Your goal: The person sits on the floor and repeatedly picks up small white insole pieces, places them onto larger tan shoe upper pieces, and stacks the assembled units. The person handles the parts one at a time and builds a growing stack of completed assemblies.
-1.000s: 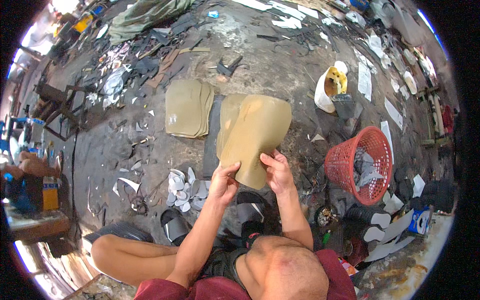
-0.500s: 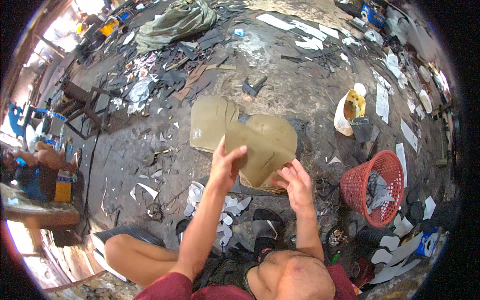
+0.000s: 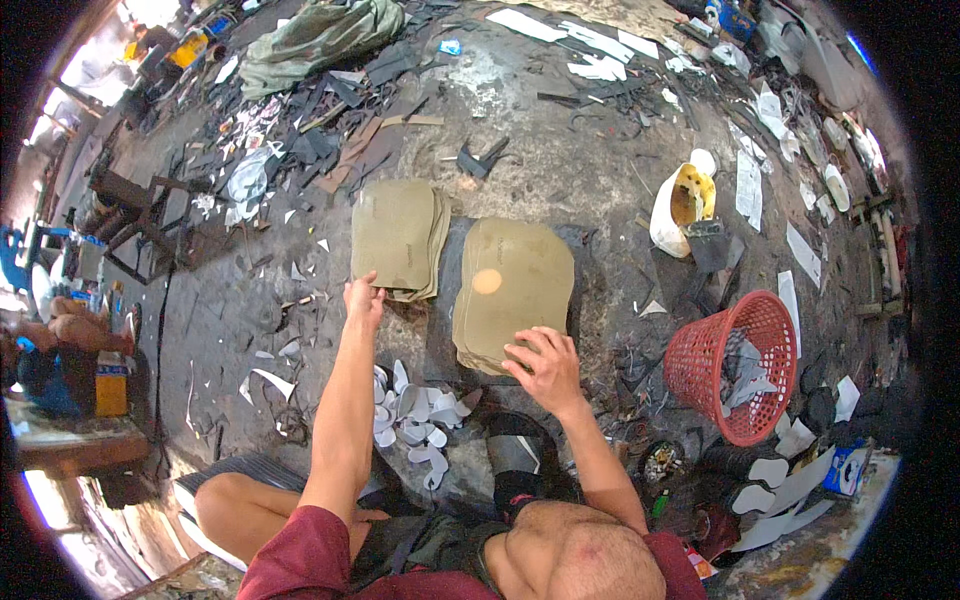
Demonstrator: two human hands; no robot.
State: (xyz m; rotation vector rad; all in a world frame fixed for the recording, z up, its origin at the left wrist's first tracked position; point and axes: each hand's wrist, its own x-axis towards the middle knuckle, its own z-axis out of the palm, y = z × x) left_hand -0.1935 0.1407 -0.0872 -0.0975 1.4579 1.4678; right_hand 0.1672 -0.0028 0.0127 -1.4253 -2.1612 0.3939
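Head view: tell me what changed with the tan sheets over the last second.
The tan sheet that both hands held up has been let go and now lies flat on the right stack. The left hand moved out to the near edge of the left stack; the right hand rests on the near edge of the right one. The red basket and white offcuts lie as they did.

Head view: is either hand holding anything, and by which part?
Nothing is lifted. Left hand touches the left stack's near edge; right hand rests on the right stack's near edge.
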